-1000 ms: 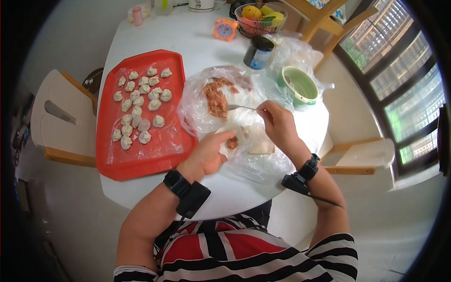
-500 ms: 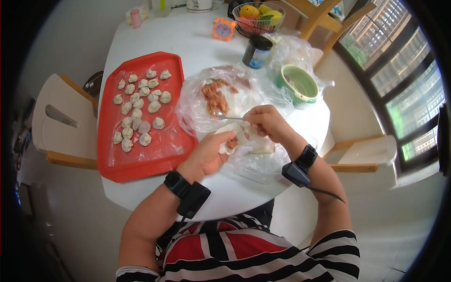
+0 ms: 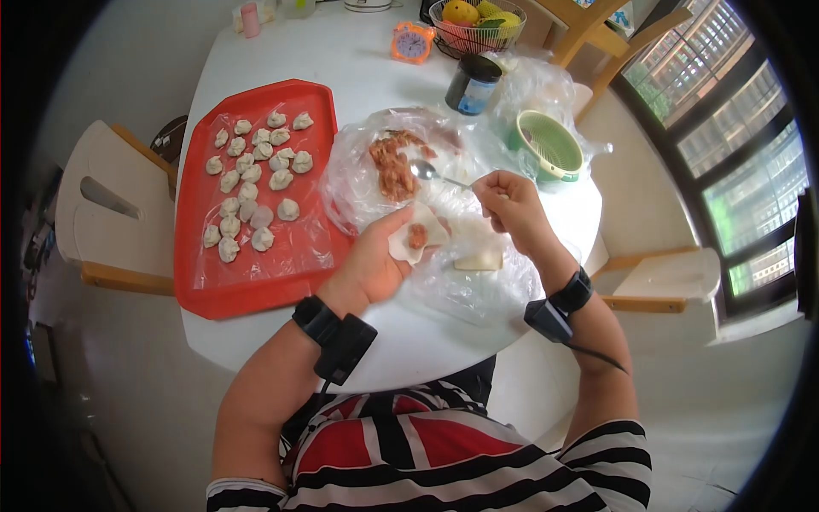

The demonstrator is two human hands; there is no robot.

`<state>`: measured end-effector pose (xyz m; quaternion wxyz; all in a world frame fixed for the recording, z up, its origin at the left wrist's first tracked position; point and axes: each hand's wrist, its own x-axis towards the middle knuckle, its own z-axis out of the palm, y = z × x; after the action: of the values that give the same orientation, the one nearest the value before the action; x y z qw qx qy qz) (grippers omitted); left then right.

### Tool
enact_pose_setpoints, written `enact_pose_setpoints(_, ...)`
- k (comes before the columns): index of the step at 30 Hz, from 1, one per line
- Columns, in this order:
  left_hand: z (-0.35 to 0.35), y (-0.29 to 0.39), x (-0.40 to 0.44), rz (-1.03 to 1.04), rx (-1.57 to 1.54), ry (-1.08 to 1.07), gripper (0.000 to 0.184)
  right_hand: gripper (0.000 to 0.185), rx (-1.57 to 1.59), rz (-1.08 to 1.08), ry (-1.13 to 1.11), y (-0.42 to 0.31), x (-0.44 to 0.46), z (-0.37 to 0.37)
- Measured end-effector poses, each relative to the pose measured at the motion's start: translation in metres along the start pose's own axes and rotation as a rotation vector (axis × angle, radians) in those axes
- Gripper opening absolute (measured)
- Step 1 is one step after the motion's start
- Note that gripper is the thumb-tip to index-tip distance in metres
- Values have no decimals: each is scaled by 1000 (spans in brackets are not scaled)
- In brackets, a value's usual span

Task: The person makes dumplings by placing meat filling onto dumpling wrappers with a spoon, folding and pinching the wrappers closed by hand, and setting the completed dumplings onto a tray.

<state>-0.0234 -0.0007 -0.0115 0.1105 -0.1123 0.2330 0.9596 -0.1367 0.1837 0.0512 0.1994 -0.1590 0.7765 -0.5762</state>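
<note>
Resting in my left hand (image 3: 373,258) is a pale dumpling wrapper (image 3: 403,248), with a small lump of meat filling (image 3: 417,236) on its middle. My right hand (image 3: 509,205) grips the handle of a metal spoon (image 3: 424,170); the spoon's bowl is over the plastic bag, beside the pinkish minced meat (image 3: 392,171). That meat lies on the clear plastic bag (image 3: 345,183). Just below my right hand, a stack of wrappers (image 3: 479,260) sits on clear plastic. To the left, folded dumplings (image 3: 281,179) lie in rows on the red tray (image 3: 198,294).
Behind the meat stand a dark jar (image 3: 472,84) and a green colander (image 3: 546,141) among crumpled plastic bags. An orange clock (image 3: 412,43) and a wire fruit basket (image 3: 478,27) are at the back of the white table (image 3: 341,60). Chairs flank both sides.
The spoon has lifted off the meat and moved slightly right and up with my right hand. The wrapper in my left hand now lies more open, showing its filling.
</note>
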Motion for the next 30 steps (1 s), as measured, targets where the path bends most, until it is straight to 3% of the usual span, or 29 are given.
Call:
enact_pose_setpoints(1,0,0,0,-1,-1,0,39,15,-1,1,0,3,1,-1)
enact_pose_setpoints(3,2,2,-2,12,38,29,38,17,-270,-276,138,14,8,-4)
enact_pose_setpoints(13,5,2,-5,14,-15,73,35,5,-723,-557,256,12,13,12)
enact_pose_setpoints(15,2,1,-3,21,3,46,36,8,-818,-869,341,14,15,14)
enact_pose_setpoints(21,5,2,-5,12,-6,58,36,26,-1092,-963,187,9,9,5)
enact_pose_setpoints(30,4,2,-4,9,61,80,35,26,-1131,-1034,239,5,11,4)
